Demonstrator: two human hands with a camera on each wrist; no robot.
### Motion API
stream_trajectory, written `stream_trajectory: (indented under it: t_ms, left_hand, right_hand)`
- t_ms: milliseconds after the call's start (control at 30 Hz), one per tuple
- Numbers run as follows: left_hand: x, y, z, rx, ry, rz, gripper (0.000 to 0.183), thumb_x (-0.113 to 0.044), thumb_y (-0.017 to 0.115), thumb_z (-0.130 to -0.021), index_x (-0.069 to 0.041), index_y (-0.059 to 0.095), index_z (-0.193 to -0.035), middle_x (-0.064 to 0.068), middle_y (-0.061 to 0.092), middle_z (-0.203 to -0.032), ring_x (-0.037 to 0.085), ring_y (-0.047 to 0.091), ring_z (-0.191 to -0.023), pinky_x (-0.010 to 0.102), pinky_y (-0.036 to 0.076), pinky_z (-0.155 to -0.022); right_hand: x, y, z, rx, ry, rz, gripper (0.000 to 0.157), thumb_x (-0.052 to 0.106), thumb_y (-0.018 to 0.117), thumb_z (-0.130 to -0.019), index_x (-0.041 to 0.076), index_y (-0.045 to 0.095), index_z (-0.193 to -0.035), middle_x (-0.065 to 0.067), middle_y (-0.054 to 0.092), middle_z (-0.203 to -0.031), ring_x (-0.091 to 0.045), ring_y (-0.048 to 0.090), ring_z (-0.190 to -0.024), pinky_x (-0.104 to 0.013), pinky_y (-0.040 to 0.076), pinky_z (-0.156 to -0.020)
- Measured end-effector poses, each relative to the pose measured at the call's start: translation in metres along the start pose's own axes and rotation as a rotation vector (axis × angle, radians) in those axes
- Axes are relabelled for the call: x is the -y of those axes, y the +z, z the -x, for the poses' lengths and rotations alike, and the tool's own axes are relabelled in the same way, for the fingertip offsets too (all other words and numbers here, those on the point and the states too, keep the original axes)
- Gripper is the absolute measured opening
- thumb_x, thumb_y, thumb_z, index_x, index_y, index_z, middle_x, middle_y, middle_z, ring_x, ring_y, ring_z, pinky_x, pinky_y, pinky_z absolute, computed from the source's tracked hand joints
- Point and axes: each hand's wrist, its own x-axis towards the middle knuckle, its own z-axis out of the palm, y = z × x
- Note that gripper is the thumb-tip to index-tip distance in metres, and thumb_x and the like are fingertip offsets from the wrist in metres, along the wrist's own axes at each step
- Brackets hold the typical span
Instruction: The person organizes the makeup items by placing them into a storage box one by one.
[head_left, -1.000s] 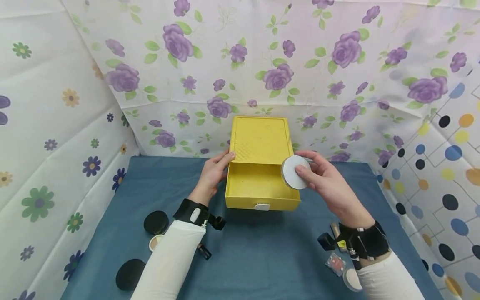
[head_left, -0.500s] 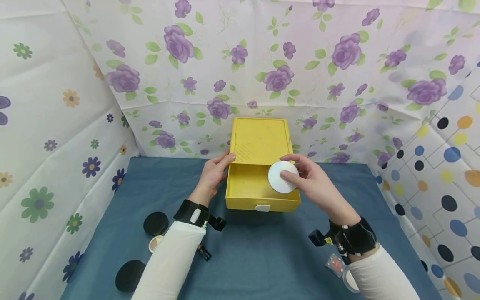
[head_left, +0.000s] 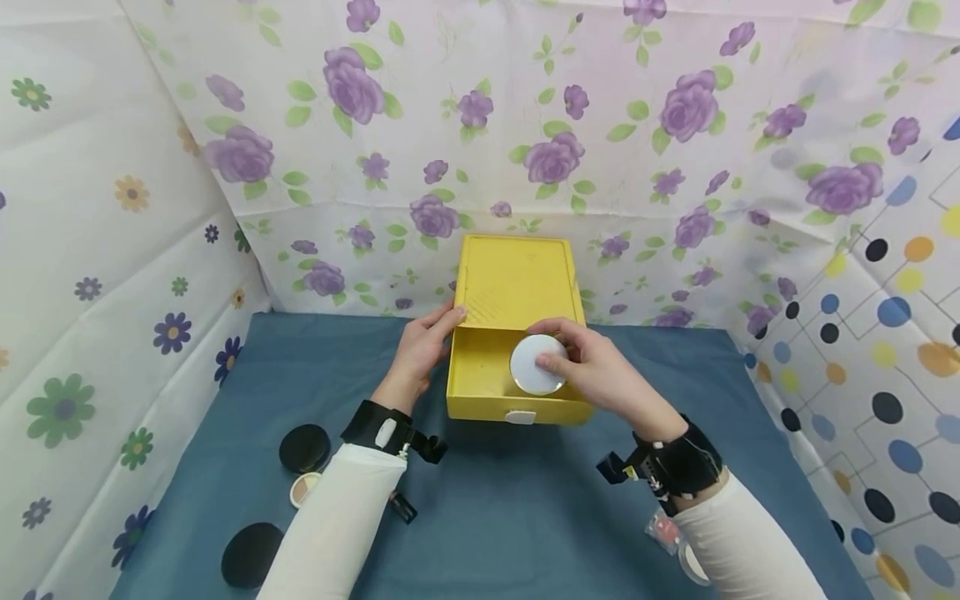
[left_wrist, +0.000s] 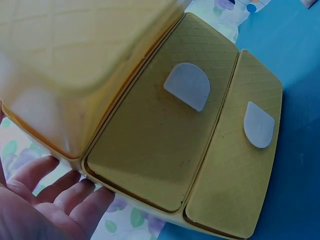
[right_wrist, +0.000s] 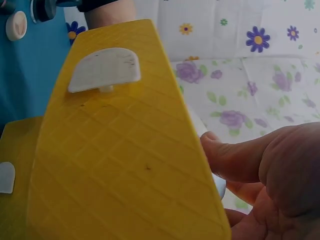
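Step in hand: we judge the person is putting a white disc [head_left: 528, 368] away in the pulled-out top drawer [head_left: 480, 408] of a yellow box [head_left: 517, 279].
Disc position: from the head view we see it in front of the drawer's right half, within the front wall's line; we cannot tell whether its lower edge touches the drawer floor.
Right grip: the right grip [head_left: 598, 367] pinches the disc, thumb across the face we see, fingers at the upper edge and behind.
Left grip: the left grip [head_left: 420, 350] holds the box by its left side, thumb on the top edge, fingers along the wall; we read this as steadying.
Next move: as we judge it, calls for lowering the disc, tipping it flat inside the front wall, then letting go without shifting the box.
Disc looks: round, pale, plain-faced, with a bright line at the rim; it stands tilted, face towards the head camera. We take it for a smooth, shallow case.
Box looks: yellow, with cross-hatched fronts; the left wrist view shows us two lower drawers, pushed in, with pale tabs.
Tabletop left: on the blue tabletop [head_left: 487, 517] we note two black discs [head_left: 304, 448], near the left sleeve.
Tabletop right: small pink packet [head_left: 662, 531], by the right sleeve.
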Motion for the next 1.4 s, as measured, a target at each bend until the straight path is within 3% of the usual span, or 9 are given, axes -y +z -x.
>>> stream_trajectory:
  t_ms: [400,633,1067,1400]
  left_hand:
    - [-0.004,-0.001,0.004,0.019,-0.009,0.017,0.070,-0.058,0.069,-0.087,-0.027,0.049,-0.146,-0.001,0.040,-0.154,0.017,0.045,-0.132,0.045,0.046,-0.105]
    - [0.001,-0.002,0.000,0.002,-0.016,0.010,0.078,-0.065,0.071,-0.080,-0.029,0.050,-0.146,-0.002,0.041,-0.153,0.015,0.047,-0.129,0.044,0.047,-0.103]
    - [-0.001,-0.002,0.000,-0.004,-0.013,-0.010,0.074,-0.066,0.070,-0.081,-0.034,0.050,-0.144,-0.004,0.039,-0.154,0.016,0.043,-0.132,0.048,0.043,-0.106]
    - [-0.002,0.000,0.000,-0.017,-0.020,-0.016,0.075,-0.067,0.071,-0.080,-0.033,0.051,-0.144,-0.005,0.041,-0.153,0.016,0.043,-0.132,0.047,0.045,-0.105]
  right_hand:
    - [0.004,0.009,-0.001,0.066,-0.004,0.173,0.034,0.029,0.066,-0.097,0.027,0.060,-0.131,0.002,0.064,-0.103,-0.020,0.057,-0.086,-0.035,0.053,-0.070]
    - [0.004,0.012,-0.008,0.098,-0.019,0.211,0.034,0.033,0.067,-0.096,0.028,0.062,-0.130,0.004,0.064,-0.107,-0.018,0.057,-0.087,-0.034,0.055,-0.071]
    - [0.000,0.018,-0.016,0.097,-0.044,0.206,0.031,0.032,0.071,-0.093,0.026,0.067,-0.124,0.006,0.065,-0.107,-0.016,0.058,-0.091,-0.036,0.055,-0.079]
    - [0.000,0.020,-0.018,0.089,0.026,0.297,0.033,0.038,0.070,-0.093,0.023,0.066,-0.122,0.006,0.066,-0.100,-0.015,0.058,-0.084,-0.034,0.054,-0.072]
